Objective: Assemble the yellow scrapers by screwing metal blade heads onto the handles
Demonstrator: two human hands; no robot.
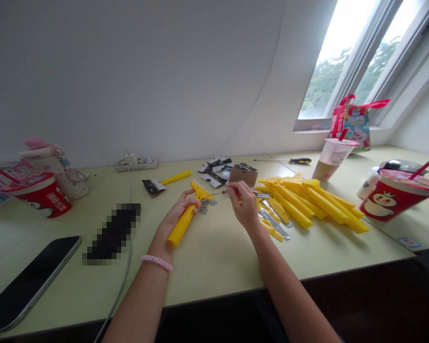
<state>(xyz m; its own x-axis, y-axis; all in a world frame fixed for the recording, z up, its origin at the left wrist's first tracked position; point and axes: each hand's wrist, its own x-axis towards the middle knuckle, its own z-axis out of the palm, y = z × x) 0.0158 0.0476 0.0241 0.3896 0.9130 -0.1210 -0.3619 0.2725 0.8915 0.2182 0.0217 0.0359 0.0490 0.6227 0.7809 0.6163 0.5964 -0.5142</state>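
Observation:
My left hand (180,208) is wrapped round the handle of a yellow scraper (184,224), its wide head tilted up and away from me. In my right hand (243,205) is a small screwdriver (219,193), mostly hidden by my fingers. Its thin shaft points left, and the tip meets or nearly meets the scraper's head; I cannot tell which. Beneath the head lies a heap of small metal screws (208,205). To the right of my right hand are loose yellow head pieces and metal blades (271,221), beside a pile of yellow scraper handles (307,200).
Black packaging cards (214,171) lie behind my hands, and another yellow scraper (175,177) rests at back left. A larger screwdriver (300,161) lies farther back. Drink cups (382,202) stand right, another red cup (50,197) left. A phone (32,281) and a cable (127,267) lie left.

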